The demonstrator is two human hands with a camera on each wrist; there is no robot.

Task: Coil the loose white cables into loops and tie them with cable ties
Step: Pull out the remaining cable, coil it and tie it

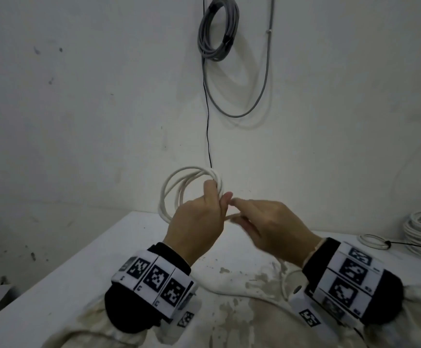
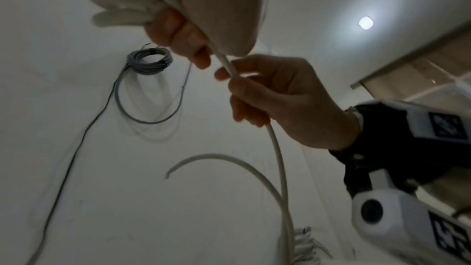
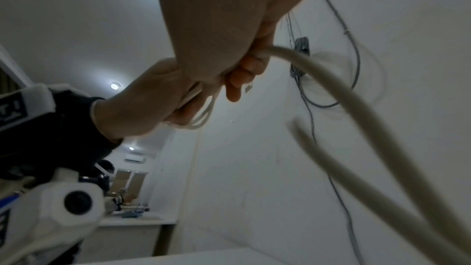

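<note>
Head view: left hand [image 1: 196,223] grips the white cable coil [image 1: 187,189] upright above the table [image 1: 53,285], keeping loops stacked, while right hand [image 1: 267,229] pinches the loose tail [image 2: 276,148], seemingly feeding another turn across.

1. A white plaster wall [image 1: 91,109] fills the head view, scuffed with small dark marks.
2. A grey cable coil [image 1: 218,28] hangs high on that wall, bound with a dark tie, and a grey loop [image 1: 239,114] sags below it.
3. A thin black wire [image 1: 207,116] runs straight down the wall beside the coil.
4. The white surface [image 1: 79,272] meets the wall; its near part is stained and worn.
5. A round ceiling light [image 2: 366,22] glows overhead in the left wrist view.
6. In the right wrist view, another ceiling light [image 3: 115,85] shines, and a wall air conditioner [image 3: 135,158] sits far back above a desk [image 3: 137,220].
</note>
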